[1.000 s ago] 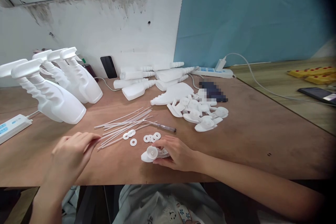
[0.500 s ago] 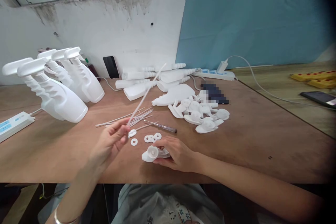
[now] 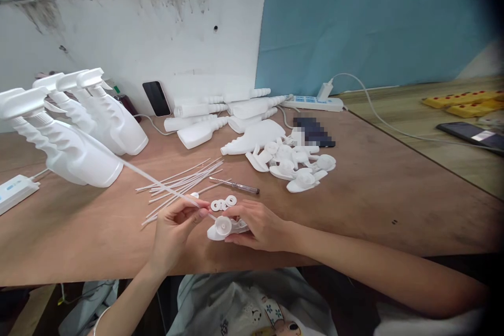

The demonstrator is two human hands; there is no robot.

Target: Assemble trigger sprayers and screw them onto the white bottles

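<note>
Pinched in the fingers of my left hand (image 3: pixel 179 223) is a thin white plastic tube (image 3: pixel 151 179), slanting up to the left. Its lower end is close to the round socket of a white spray head (image 3: pixel 223 226); I cannot tell whether they touch. My right hand (image 3: pixel 260 226) grips that spray head near the table's front edge, socket facing up. Just beyond my hands lie several white ring washers (image 3: pixel 223 203). More thin tubes (image 3: pixel 189 181) are strewn behind my left hand, with a screwdriver (image 3: pixel 235 185) to their right.
Assembled spray bottles (image 3: pixel 74 142) stand at the left. Empty bottles (image 3: pixel 254 136) lie at the back, in front of them a pile of spray heads (image 3: pixel 293 165). A phone (image 3: pixel 156 98) leans on the wall. Power strips (image 3: pixel 315 103) sit at the back and left edge.
My left hand has brought the tube down and right to the spray head, and the tube has swung from leaning right to leaning left. My right hand still holds the spray head.
</note>
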